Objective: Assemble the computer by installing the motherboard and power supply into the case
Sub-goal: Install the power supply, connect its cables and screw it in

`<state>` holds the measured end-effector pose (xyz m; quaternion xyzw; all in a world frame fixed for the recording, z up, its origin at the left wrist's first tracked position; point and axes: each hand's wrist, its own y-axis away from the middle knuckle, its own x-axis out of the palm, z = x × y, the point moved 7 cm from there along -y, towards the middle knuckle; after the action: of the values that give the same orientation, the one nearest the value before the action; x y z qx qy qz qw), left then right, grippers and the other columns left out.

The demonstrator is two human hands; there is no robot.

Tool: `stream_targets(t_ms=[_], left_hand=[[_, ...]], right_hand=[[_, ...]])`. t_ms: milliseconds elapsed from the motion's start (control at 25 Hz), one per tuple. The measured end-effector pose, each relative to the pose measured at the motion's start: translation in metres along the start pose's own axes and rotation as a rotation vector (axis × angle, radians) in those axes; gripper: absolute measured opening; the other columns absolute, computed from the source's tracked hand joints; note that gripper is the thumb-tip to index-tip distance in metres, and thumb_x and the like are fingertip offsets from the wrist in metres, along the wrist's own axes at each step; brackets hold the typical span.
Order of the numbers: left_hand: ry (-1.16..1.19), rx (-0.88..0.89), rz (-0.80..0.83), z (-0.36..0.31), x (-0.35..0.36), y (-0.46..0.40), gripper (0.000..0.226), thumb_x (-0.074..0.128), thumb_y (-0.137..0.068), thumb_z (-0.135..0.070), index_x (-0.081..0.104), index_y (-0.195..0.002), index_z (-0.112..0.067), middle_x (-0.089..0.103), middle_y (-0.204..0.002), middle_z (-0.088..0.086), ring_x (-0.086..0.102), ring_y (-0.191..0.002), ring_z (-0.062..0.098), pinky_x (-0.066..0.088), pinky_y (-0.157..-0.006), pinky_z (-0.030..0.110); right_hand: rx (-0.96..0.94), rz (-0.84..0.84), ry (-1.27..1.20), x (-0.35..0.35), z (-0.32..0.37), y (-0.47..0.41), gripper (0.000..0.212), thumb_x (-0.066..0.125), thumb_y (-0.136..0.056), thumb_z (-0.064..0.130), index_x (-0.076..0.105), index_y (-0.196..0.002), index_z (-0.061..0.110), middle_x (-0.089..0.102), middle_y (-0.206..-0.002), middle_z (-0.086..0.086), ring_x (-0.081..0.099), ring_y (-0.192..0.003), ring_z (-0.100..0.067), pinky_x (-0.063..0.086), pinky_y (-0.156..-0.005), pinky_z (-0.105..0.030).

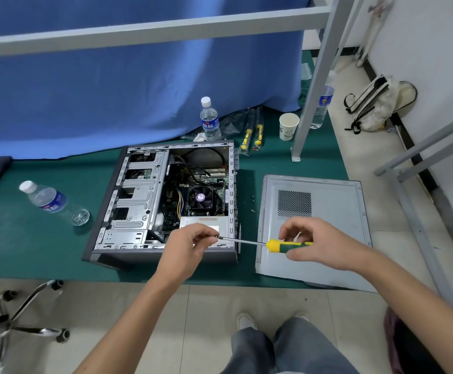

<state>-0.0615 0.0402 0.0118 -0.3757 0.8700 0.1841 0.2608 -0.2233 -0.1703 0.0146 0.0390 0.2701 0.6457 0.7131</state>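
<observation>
From the head view, the open case [163, 203] lies on its side on the green surface [31, 247], with the motherboard [206, 184] and its fan inside and the power supply [206, 222] at the near corner. The right hand [319, 244] curls round the handle of a screwdriver [274, 244] (yellow and green), held level. The left hand [190, 244] pinches its tip over the case's near edge. The side panel [327, 238] lies flat just right of the case, screws [253, 203] between them.
</observation>
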Motion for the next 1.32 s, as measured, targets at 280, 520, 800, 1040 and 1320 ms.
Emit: stream_targets(t_ms=[280, 520, 800, 1040, 1320], left_hand=[[0.007, -0.106, 0.063, 0.006, 0.007, -0.001, 0.023, 0.073, -0.088, -0.012, 0.07, -0.08, -0.033, 0.072, -0.077, -0.009, 0.065, -0.075, 0.004, 0.047, -0.068, 0.01], [-0.233, -0.083, 0.314, -0.019, 0.029, -0.028, 0.013, 0.071, -0.09, -0.018, 0.071, -0.085, -0.03, 0.071, -0.077, -0.013, 0.065, -0.071, 0.0, 0.046, -0.064, 0.009], [-0.751, 0.153, 0.667, -0.045, 0.111, -0.083, 0.013, 0.066, -0.094, -0.023, 0.073, -0.102, -0.017, 0.062, -0.086, -0.012, 0.06, -0.081, 0.01, 0.043, -0.072, 0.022], [-1.082, 0.186, 1.021, 0.004, 0.184, -0.101, 0.008, 0.066, -0.093, -0.024, 0.072, -0.093, -0.019, 0.067, -0.087, -0.008, 0.062, -0.082, 0.016, 0.044, -0.069, 0.026], [-1.244, 0.213, 1.246, 0.044, 0.218, -0.104, 0.018, 0.073, -0.089, -0.027, 0.073, -0.106, -0.02, 0.069, -0.103, -0.007, 0.062, -0.094, 0.015, 0.052, -0.082, 0.029]], right_hand=[[0.158, -0.107, -0.709, -0.007, -0.024, -0.001, 0.029, 0.087, -0.066, 0.01, 0.068, -0.087, 0.009, 0.068, -0.081, -0.013, 0.065, -0.066, -0.025, 0.055, -0.059, -0.026], [0.24, -0.3, -0.864, -0.03, -0.064, 0.006, 0.013, 0.069, -0.086, 0.007, 0.066, -0.098, 0.002, 0.071, -0.084, -0.015, 0.071, -0.071, -0.027, 0.057, -0.06, -0.024], [0.336, -0.386, -0.865, -0.029, -0.14, 0.015, 0.009, 0.059, -0.095, 0.007, 0.066, -0.101, 0.007, 0.058, -0.083, -0.008, 0.055, -0.067, -0.016, 0.05, -0.065, -0.024], [0.394, -0.348, -0.647, -0.011, -0.198, 0.004, 0.021, 0.071, -0.089, 0.009, 0.063, -0.107, 0.012, 0.068, -0.093, -0.012, 0.07, -0.071, -0.016, 0.058, -0.069, -0.025], [0.335, -0.338, -0.448, 0.007, -0.219, -0.024, 0.023, 0.074, -0.085, 0.009, 0.067, -0.106, 0.018, 0.068, -0.102, -0.003, 0.063, -0.075, -0.011, 0.055, -0.074, -0.025]])
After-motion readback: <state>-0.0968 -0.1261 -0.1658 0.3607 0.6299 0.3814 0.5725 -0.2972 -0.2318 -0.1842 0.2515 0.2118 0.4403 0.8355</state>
